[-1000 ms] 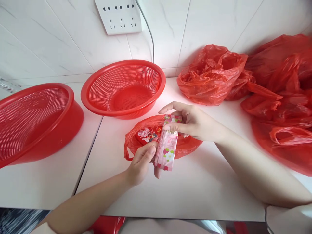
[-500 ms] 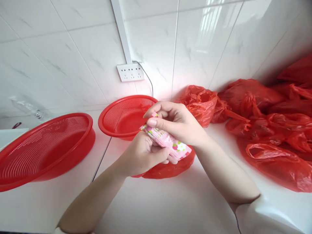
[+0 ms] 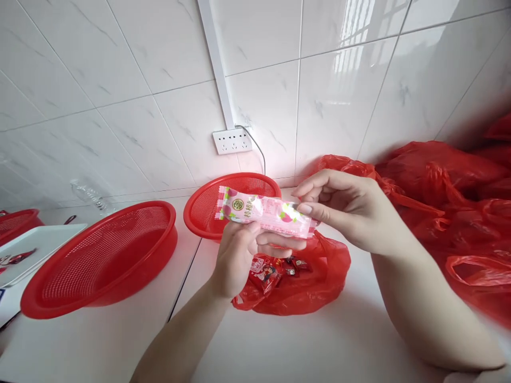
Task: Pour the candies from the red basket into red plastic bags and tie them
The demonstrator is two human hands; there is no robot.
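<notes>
A pink candy packet [image 3: 261, 211] with a floral print lies nearly level across the middle of the view. My left hand [image 3: 239, 255] grips it from below, thumb on the front and fingers along its underside. At the packet's right end, the thumb and fingertips of my right hand [image 3: 347, 210] pinch its upper corner. Below the hands, an open red plastic bag [image 3: 319, 287] rests on the white table. Inside it are several small red wrapped sweets [image 3: 265, 274], partly hidden by my left hand.
Two red sieve baskets stand close by, one behind the hands [image 3: 199, 213] and one at the left [image 3: 167, 250]. Filled red bags [image 3: 439, 165] crowd the right side. A white tray [image 3: 51, 236], a clear bottle [image 3: 91, 196] and a wall socket [image 3: 232, 141] are farther off.
The packet has turned from slanting to nearly level, its printed face now showing more fully. My right hand has shifted right to its other end. The view has tilted up and left.
</notes>
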